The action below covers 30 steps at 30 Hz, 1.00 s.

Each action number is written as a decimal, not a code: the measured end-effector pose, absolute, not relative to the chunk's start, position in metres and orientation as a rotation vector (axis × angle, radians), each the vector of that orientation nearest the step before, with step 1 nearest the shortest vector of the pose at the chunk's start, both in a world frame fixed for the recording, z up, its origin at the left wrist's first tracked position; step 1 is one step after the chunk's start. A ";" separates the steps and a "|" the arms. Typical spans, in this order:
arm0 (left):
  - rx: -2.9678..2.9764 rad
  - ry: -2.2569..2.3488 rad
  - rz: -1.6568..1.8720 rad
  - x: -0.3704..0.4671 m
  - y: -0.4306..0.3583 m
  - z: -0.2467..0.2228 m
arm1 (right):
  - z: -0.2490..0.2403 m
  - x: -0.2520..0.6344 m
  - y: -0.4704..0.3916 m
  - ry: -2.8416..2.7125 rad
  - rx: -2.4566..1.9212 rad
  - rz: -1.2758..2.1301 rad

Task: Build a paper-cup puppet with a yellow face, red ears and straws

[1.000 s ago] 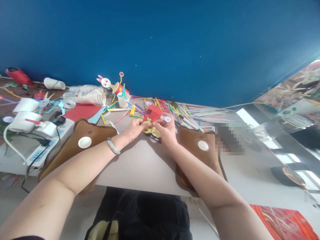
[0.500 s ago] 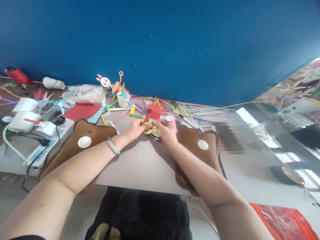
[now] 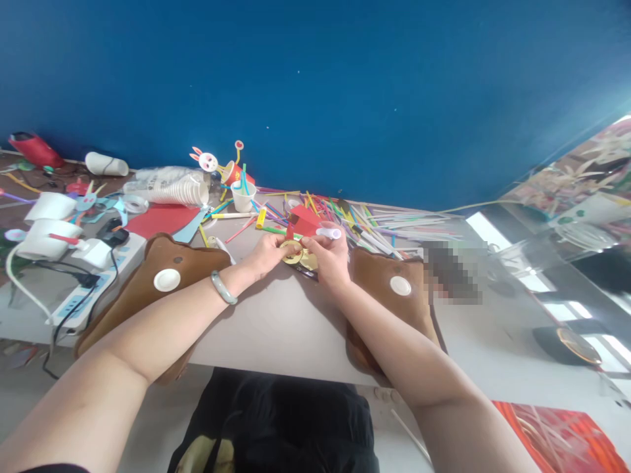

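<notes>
Over the middle of the table, my left hand (image 3: 269,255) pinches the left side of a round yellow paper disc (image 3: 292,252). A small red paper strip (image 3: 290,232) stands up at the disc's top edge. My right hand (image 3: 333,257) is closed at the disc's right side, its thumb by the upper edge. Out of its fingers sticks a white tube with a pale lilac end (image 3: 328,232), perhaps a pen or glue stick. Beneath the hands lies another yellow piece (image 3: 310,258) with a dark edge. A sheet of red paper (image 3: 305,220) lies just behind.
Brown plush cushions (image 3: 133,282) (image 3: 394,309) lie under my forearms. Colourful pipe cleaners (image 3: 409,220) and markers spread along the blue wall. A paper cup (image 3: 243,196), stacked cups (image 3: 182,192), a rabbit craft (image 3: 208,161) and a power strip (image 3: 101,286) with cords stand leftward.
</notes>
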State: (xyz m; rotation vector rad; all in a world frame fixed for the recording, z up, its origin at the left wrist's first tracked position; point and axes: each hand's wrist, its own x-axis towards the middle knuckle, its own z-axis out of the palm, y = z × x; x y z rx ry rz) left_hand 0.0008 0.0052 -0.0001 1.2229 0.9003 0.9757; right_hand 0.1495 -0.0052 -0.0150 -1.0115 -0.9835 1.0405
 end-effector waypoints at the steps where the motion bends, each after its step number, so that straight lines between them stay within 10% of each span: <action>1: 1.220 0.897 0.979 0.001 0.005 0.000 | -0.015 0.149 -0.005 -0.982 -1.008 1.039; 30: 1.180 0.985 1.044 0.000 0.007 -0.007 | -0.020 0.149 -0.006 -1.020 -1.004 1.080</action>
